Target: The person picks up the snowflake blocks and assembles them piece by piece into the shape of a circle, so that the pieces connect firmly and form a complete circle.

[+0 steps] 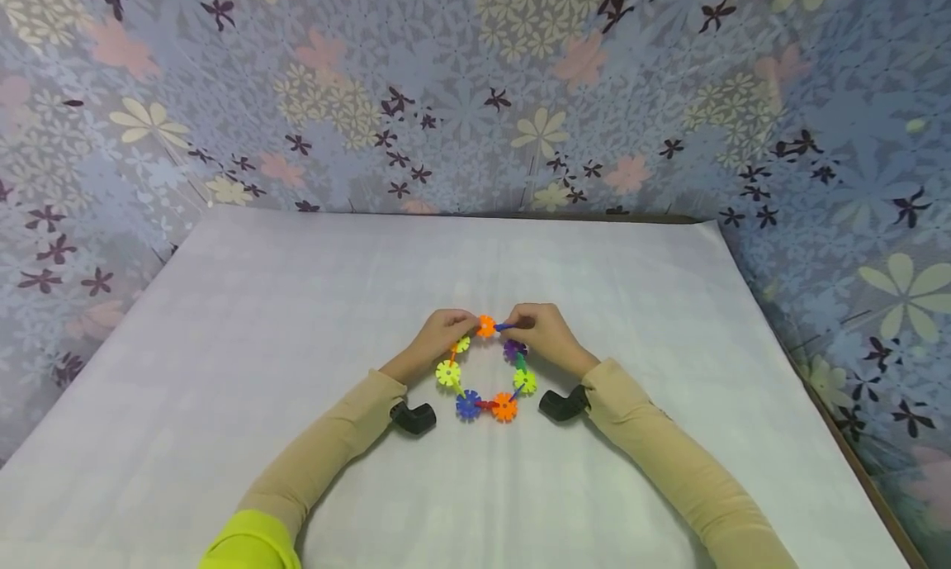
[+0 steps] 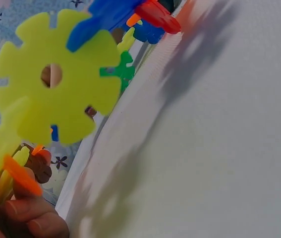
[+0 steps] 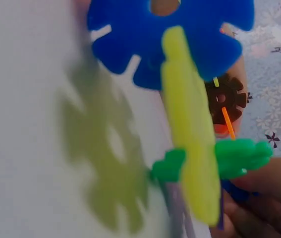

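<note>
Slotted, flower-shaped interlocking plastic discs form a chain, with an orange disc (image 1: 486,326) at its top. My left hand (image 1: 433,338) pinches the chain at the upper left, its fingertips against that orange disc. My right hand (image 1: 548,338) pinches a blue disc (image 1: 504,327) seen edge-on beside it; I cannot tell whether the two are joined. Below the right hand hang a purple disc (image 1: 514,351) and a yellow disc (image 1: 525,381). In the left wrist view a yellow disc (image 2: 24,74) looms large. Close up in the right wrist view, a green disc (image 3: 239,157) crosses a yellow one.
A white-covered table (image 1: 334,288) lies under the hands, backed by a flower-patterned wall covering (image 1: 461,73). Black wrist devices (image 1: 413,419) sit at both cuffs, close to the chain's lower part. The discs cast shadows on the cloth.
</note>
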Action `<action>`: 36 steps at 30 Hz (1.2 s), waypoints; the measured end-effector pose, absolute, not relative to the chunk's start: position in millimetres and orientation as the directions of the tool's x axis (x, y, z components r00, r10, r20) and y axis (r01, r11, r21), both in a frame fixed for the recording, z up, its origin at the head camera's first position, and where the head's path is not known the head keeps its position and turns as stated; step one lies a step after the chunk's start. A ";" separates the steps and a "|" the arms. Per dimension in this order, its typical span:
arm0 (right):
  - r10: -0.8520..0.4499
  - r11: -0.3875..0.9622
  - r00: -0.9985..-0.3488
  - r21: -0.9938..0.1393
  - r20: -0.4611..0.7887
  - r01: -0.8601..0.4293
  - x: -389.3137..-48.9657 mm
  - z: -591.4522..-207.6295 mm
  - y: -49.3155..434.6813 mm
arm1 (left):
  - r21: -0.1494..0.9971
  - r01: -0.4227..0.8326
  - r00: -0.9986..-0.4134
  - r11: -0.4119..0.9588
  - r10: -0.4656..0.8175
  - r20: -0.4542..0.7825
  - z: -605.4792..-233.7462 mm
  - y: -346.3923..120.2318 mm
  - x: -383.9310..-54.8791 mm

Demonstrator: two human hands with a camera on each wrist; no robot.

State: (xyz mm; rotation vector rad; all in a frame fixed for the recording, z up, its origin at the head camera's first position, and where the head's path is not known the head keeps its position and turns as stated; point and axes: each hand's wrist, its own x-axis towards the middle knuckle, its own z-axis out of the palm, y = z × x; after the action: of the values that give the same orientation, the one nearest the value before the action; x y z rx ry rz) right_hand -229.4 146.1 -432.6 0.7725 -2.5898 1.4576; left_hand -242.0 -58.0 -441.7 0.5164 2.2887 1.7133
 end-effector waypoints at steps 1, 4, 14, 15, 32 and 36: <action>-0.392 0.419 -0.867 -0.780 0.307 -0.465 -229.4 -432.8 145.4 | 0.960 0.131 -0.910 0.247 0.415 0.018 -441.1 -58.3 -242.1; -0.388 0.410 -0.864 -0.779 0.321 -0.474 -228.4 -432.8 143.2 | 0.967 0.111 -0.910 0.231 0.416 0.005 -440.6 -58.7 -242.7; -0.352 0.343 -0.844 -0.783 0.404 -0.518 -205.0 -407.2 128.8 | 0.984 0.077 -0.904 0.160 0.427 0.001 -439.0 -58.8 -239.7; -0.353 0.342 -0.840 -0.779 0.412 -0.526 -204.6 -408.4 127.7 | 0.982 0.078 -0.909 0.170 0.417 0.000 -439.3 -59.1 -239.4; -0.497 0.488 -0.862 -0.853 -0.098 -0.185 -233.1 -419.8 161.5 | 0.954 0.128 -0.923 0.270 0.384 0.016 -439.4 -55.9 -237.3; -0.583 0.520 -0.757 -0.851 -0.295 -0.069 -235.4 -410.0 177.6 | 0.951 0.108 -0.922 0.288 0.387 -0.012 -437.6 -54.8 -237.7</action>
State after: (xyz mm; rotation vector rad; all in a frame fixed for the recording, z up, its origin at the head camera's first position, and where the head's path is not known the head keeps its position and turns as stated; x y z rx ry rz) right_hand -235.4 177.6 -410.0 0.7703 -3.2002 1.7415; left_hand -237.7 -54.8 -437.6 0.4561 2.3169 1.6814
